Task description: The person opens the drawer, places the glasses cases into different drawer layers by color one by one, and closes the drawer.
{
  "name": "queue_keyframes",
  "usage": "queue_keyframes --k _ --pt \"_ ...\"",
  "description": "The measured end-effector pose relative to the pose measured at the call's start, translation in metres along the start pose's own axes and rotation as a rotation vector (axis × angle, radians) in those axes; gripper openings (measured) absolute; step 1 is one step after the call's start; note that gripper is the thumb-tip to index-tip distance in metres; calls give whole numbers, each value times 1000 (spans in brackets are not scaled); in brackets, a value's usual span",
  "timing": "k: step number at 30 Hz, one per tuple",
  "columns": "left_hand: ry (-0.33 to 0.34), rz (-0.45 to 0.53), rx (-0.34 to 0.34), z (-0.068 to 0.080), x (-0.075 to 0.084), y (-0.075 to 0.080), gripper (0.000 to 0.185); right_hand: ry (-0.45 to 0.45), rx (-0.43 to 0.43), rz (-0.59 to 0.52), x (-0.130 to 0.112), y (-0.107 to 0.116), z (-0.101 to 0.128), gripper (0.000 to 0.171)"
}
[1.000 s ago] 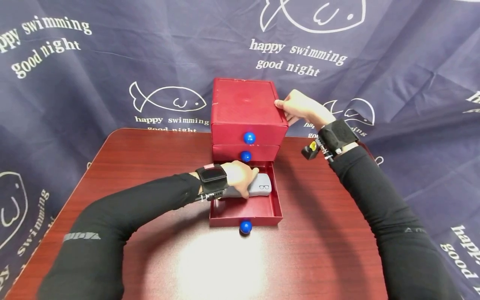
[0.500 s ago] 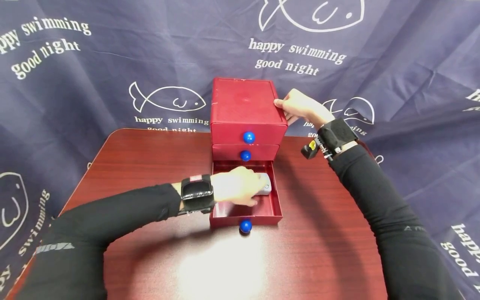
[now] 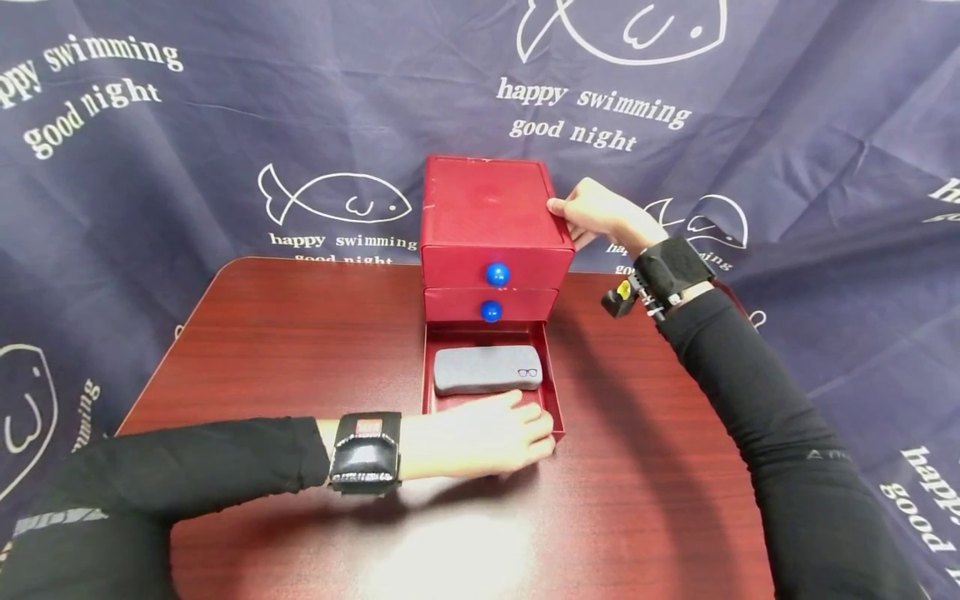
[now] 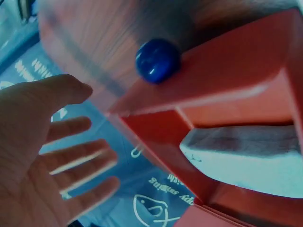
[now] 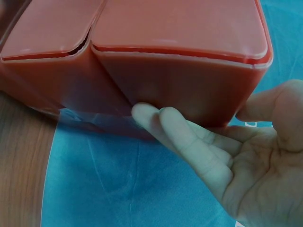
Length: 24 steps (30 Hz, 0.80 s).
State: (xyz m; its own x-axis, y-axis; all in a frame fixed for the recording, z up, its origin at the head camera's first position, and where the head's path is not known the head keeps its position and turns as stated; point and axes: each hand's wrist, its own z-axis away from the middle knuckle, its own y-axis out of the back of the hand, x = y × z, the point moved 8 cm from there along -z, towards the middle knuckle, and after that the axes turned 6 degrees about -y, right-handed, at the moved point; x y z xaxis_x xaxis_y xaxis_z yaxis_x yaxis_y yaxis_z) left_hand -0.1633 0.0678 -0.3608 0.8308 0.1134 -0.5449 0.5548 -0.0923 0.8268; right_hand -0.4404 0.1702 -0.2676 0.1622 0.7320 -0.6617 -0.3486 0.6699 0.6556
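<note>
Left hand (image 3: 480, 435): resting flat, fingers straight, against front of pulled-out bottom red plastic drawer (image 3: 553, 390), covering its knob, gripping nothing.
Grey fabric glasses case (image 3: 487, 368): lying flat inside drawer.
Red three-drawer plastic cabinet (image 3: 487, 218): standing on reddish-brown wooden table (image 3: 285, 333).
Right hand (image 3: 600, 215): bracing cabinet's right side, fingers straight, steadying.
Backdrop: hanging navy fish-print cloth (image 3: 187, 125).

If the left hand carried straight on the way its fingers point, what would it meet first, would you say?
Probably nothing nearby: the left hand, at the open bottom drawer's front, points rightward over bare table. Depth is unclear.
</note>
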Motion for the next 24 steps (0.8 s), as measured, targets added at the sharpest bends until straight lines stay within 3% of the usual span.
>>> queue_keyframes --k 6,10,16,24 --pt "-186 -233 28 4 34 1 23 -3 1 -15 1 0 -1 31" --pt "-274 -280 -21 8 51 -5 26 -3 4 -19 1 0 -1 31" --pt "-274 -263 -97 13 64 -14 23 3 3 -19 0 0 -1 32" --pt "-250 -340 -234 14 66 -27 22 4 4 -3 0 0 1 35"
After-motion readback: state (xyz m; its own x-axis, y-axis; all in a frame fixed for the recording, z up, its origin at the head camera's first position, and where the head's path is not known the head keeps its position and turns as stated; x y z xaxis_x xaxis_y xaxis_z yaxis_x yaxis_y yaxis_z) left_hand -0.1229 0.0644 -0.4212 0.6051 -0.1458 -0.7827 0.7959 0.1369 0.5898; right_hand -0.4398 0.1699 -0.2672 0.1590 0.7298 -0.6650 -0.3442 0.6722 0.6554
